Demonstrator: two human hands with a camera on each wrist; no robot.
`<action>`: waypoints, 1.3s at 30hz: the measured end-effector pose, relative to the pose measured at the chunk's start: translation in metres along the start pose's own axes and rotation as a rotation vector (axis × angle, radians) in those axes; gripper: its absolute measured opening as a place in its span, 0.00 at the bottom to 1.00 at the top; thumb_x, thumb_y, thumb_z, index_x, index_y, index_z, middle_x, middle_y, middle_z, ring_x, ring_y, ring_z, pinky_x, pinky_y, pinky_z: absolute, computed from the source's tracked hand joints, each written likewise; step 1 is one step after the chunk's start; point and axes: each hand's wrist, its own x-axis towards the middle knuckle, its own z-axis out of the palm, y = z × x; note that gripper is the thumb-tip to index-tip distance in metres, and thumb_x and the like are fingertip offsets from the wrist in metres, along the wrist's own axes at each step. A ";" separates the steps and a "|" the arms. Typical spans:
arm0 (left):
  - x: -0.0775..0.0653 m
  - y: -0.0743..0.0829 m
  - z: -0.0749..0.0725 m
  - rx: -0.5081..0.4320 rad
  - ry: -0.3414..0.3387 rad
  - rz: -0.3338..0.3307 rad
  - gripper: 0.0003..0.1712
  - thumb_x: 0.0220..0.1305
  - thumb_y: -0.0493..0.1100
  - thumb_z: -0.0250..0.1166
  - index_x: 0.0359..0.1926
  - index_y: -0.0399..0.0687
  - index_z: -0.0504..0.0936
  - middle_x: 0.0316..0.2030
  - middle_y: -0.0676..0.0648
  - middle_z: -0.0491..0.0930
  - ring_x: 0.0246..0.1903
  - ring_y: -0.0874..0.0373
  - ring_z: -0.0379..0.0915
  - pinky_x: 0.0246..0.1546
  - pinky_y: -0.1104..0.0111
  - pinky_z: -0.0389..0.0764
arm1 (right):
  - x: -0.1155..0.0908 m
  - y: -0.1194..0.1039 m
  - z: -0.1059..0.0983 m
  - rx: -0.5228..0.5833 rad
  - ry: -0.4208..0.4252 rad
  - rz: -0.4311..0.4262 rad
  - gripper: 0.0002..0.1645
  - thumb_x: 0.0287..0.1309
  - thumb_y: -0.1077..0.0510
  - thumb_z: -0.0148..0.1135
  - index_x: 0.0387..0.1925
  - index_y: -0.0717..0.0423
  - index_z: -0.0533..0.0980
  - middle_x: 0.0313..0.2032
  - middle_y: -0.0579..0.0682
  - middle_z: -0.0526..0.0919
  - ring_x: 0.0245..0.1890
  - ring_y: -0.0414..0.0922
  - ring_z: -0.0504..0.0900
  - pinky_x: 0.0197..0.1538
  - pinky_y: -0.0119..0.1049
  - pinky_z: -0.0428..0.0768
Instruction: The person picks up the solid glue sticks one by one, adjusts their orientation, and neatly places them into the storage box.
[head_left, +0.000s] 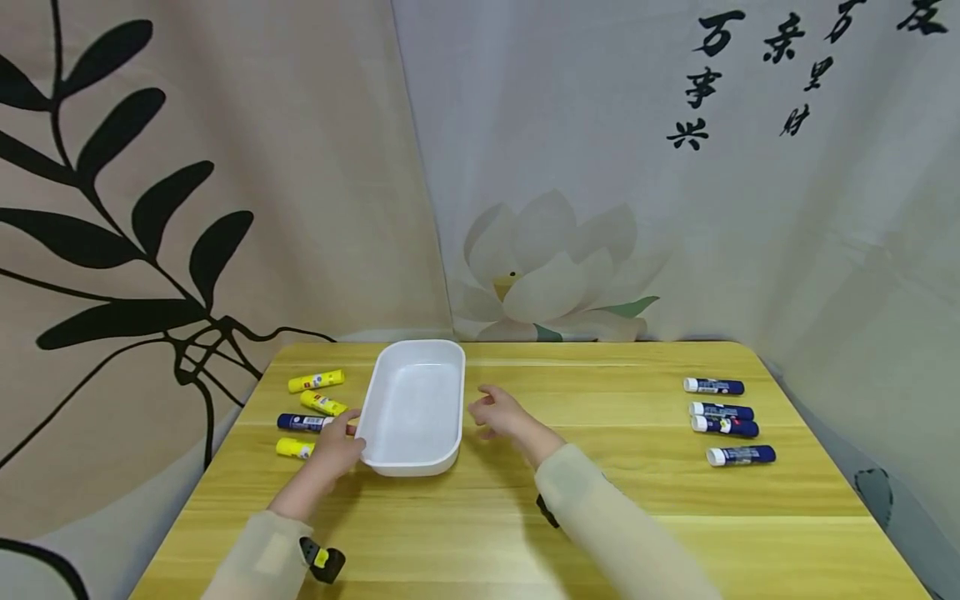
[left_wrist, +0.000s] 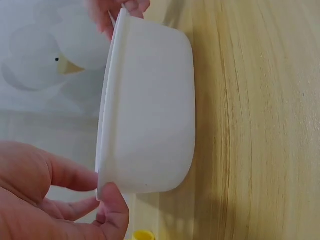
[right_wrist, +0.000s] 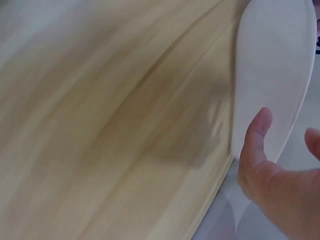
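Printed fabric backdrops, one with black leaves and one with a pale lotus and black calligraphy, hang behind a light wooden table (head_left: 525,517) on which a white oblong plastic tray (head_left: 415,406) sits toward the left of centre. A person in pale sleeves frames the tray with both hands. Left hand (head_left: 335,446) grasps the tray's near left rim, the thumb (left_wrist: 114,207) hooked over the edge and a finger against the outer wall, as the left wrist view shows. Right hand (head_left: 500,414) hovers just beside the tray's right rim, fingers loosely spread and released, holding nothing; the right wrist view shows its thumb (right_wrist: 255,135) close to the tray's wall, though contact cannot be made out. Left of the tray lie three yellow glue sticks (head_left: 316,381) and one dark blue glue stick (head_left: 302,422), the last close to the left hand. Well to the right of the tray, four dark blue glue sticks with white caps (head_left: 723,408) lie in a loose column.
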 end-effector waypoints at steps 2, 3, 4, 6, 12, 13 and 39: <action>0.000 0.000 0.000 0.005 0.009 0.009 0.35 0.55 0.26 0.50 0.67 0.30 0.57 0.47 0.31 0.69 0.39 0.47 0.68 0.29 0.70 0.73 | 0.003 -0.001 0.012 0.049 0.007 0.011 0.36 0.64 0.58 0.55 0.69 0.61 0.56 0.53 0.59 0.71 0.47 0.54 0.76 0.49 0.48 0.80; 0.001 0.000 0.000 0.007 0.013 0.014 0.35 0.55 0.26 0.50 0.67 0.30 0.58 0.47 0.31 0.69 0.38 0.48 0.68 0.29 0.70 0.73 | 0.005 -0.001 0.016 0.071 0.014 0.017 0.35 0.63 0.59 0.55 0.69 0.61 0.56 0.52 0.59 0.71 0.46 0.53 0.77 0.49 0.48 0.80; 0.001 0.000 -0.001 0.012 0.016 0.019 0.35 0.55 0.26 0.50 0.67 0.30 0.58 0.46 0.31 0.69 0.38 0.48 0.68 0.29 0.70 0.72 | 0.006 -0.002 0.020 0.092 0.024 0.022 0.34 0.63 0.60 0.55 0.68 0.62 0.56 0.52 0.59 0.70 0.44 0.53 0.77 0.49 0.48 0.80; 0.001 0.001 -0.001 0.018 0.019 0.021 0.35 0.55 0.26 0.50 0.67 0.30 0.59 0.46 0.31 0.69 0.37 0.49 0.68 0.28 0.70 0.72 | 0.008 -0.003 0.026 0.113 0.055 0.030 0.33 0.63 0.62 0.55 0.68 0.62 0.57 0.48 0.58 0.71 0.39 0.49 0.78 0.47 0.48 0.81; 0.007 -0.001 -0.003 0.041 0.029 0.041 0.33 0.58 0.27 0.49 0.67 0.32 0.61 0.47 0.31 0.70 0.39 0.47 0.69 0.30 0.70 0.73 | 0.010 -0.004 0.029 0.160 0.066 0.050 0.31 0.58 0.69 0.55 0.62 0.63 0.59 0.38 0.54 0.70 0.28 0.45 0.76 0.43 0.47 0.82; 0.009 -0.002 -0.003 0.053 0.037 0.046 0.32 0.59 0.28 0.50 0.66 0.32 0.62 0.47 0.32 0.71 0.41 0.46 0.69 0.31 0.69 0.73 | 0.009 -0.003 0.028 0.170 0.057 0.052 0.30 0.57 0.71 0.56 0.60 0.64 0.58 0.37 0.55 0.72 0.26 0.45 0.76 0.42 0.46 0.82; -0.008 -0.007 0.017 -0.219 -0.079 -0.176 0.22 0.67 0.53 0.52 0.39 0.34 0.66 0.20 0.48 0.68 0.17 0.60 0.64 0.19 0.72 0.71 | 0.024 -0.005 -0.049 -0.033 0.124 0.044 0.41 0.64 0.47 0.54 0.71 0.56 0.49 0.66 0.62 0.60 0.64 0.60 0.63 0.63 0.54 0.68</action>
